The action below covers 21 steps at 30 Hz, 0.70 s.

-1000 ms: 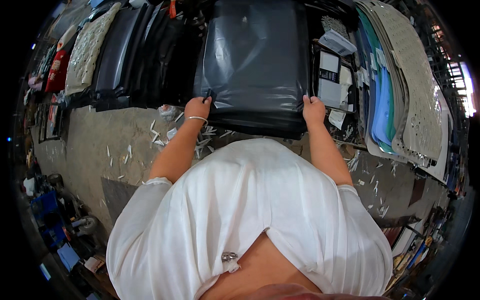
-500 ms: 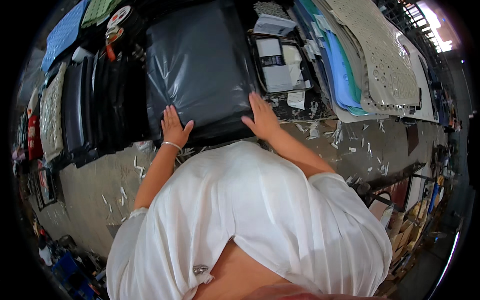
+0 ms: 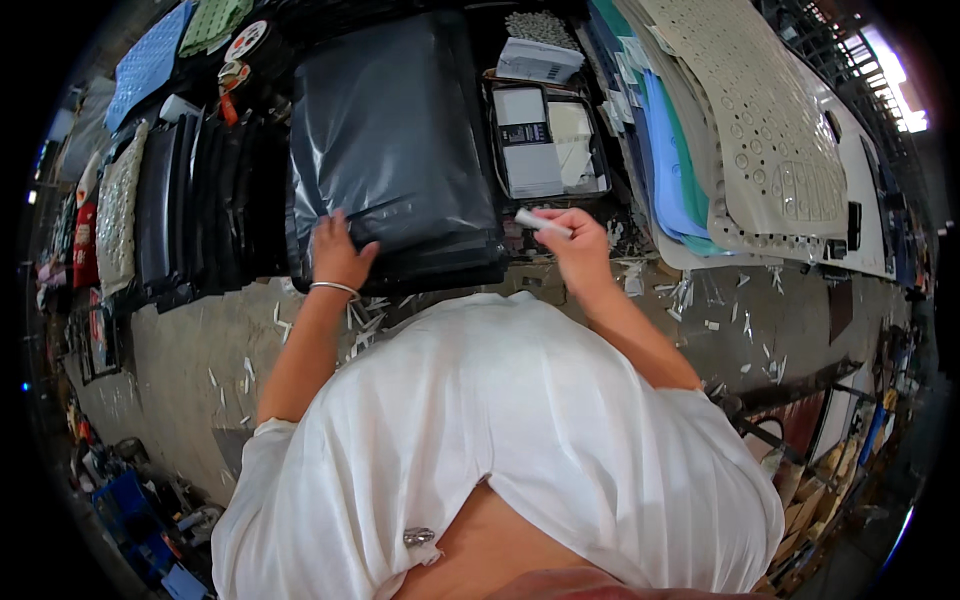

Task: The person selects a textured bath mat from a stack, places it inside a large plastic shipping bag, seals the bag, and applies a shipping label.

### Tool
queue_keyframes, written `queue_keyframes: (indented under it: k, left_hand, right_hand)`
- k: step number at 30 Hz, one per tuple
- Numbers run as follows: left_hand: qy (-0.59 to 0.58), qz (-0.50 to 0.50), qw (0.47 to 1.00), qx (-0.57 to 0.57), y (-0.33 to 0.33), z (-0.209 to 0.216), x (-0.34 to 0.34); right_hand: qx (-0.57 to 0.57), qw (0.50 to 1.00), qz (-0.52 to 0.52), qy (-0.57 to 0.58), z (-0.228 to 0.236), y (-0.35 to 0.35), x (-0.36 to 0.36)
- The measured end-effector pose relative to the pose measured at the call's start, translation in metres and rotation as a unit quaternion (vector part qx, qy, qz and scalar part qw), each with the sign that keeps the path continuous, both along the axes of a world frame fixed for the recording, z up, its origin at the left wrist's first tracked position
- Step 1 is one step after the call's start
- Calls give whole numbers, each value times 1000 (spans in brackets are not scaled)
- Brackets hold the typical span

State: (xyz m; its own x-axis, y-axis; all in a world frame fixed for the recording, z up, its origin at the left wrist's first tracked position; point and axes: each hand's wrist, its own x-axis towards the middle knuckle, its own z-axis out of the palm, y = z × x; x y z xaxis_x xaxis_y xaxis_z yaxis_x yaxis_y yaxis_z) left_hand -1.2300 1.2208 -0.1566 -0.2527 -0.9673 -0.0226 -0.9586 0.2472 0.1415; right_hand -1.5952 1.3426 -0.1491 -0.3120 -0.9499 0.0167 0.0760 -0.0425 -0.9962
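A large black plastic mailing bag (image 3: pixel 400 130), filled out and glossy, lies flat on top of other black bags whose edges show beneath it. My left hand (image 3: pixel 341 252) rests on the bag's near left corner, fingers stretched out and thumb spread. Off the bag's near right corner, my right hand (image 3: pixel 582 245) is closed round a small white paper strip (image 3: pixel 543 221), which sticks out to the left from between thumb and fingers. Just beyond that hand is a black tray (image 3: pixel 507 193) with stacks of white labels (image 3: pixel 525 165).
Folded black bags (image 3: pixel 205 210) stand in a row at the left, beside a tape roll (image 3: pixel 248 42). Grey bath mats (image 3: pixel 780 130) and blue mats (image 3: pixel 675 185) are stacked at the right. White paper scraps (image 3: pixel 683 292) litter the floor below the table.
My right hand has left the bag's right edge, moved right, and closed on a white paper strip. A white paper lying below the tray is gone from there. My left hand stays on the bag.
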Motion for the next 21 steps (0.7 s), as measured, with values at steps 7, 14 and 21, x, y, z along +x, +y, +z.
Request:
queue_keyframes:
  k: [7,14,21]
  left_hand:
    - [610,81,608,502,59,108,-116]
    - [668,105,577,458,66,109,-108]
    - [694,110,550,452,68,110,-99]
  right_hand:
    - [-325,803,134,481,97,-12,39]
    - [-343,778,142,507,108,-10,44]
    - [-344,786,150,491,116,-9,52]
